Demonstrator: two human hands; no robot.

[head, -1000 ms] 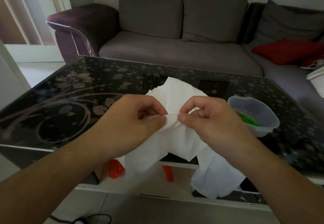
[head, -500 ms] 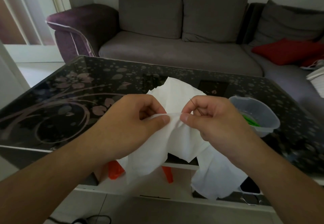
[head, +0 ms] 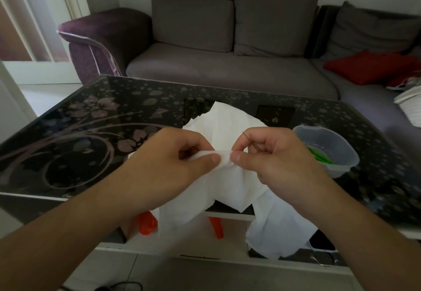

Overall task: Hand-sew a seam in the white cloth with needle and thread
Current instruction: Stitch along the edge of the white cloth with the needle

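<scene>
A white cloth (head: 230, 119) lies over the near edge of the black floral glass table (head: 91, 131) and hangs down in front. My left hand (head: 173, 165) pinches a folded edge of the cloth between thumb and fingers. My right hand (head: 273, 158) pinches the same fold just to the right, thumbs almost touching. A thin dark needle (head: 250, 140) sticks up between the fingers of my right hand, its tip pointing up and left. I cannot make out any thread.
A clear plastic tub (head: 328, 151) with green items inside stands on the table right of my right hand. Orange things (head: 148, 223) sit on the shelf below. A grey sofa (head: 227, 74) with a red cushion (head: 369, 65) is behind the table.
The needle has come up into view between my right fingers, which has risen slightly. Both hands stay pinching the fold, shifted a little up and left.
</scene>
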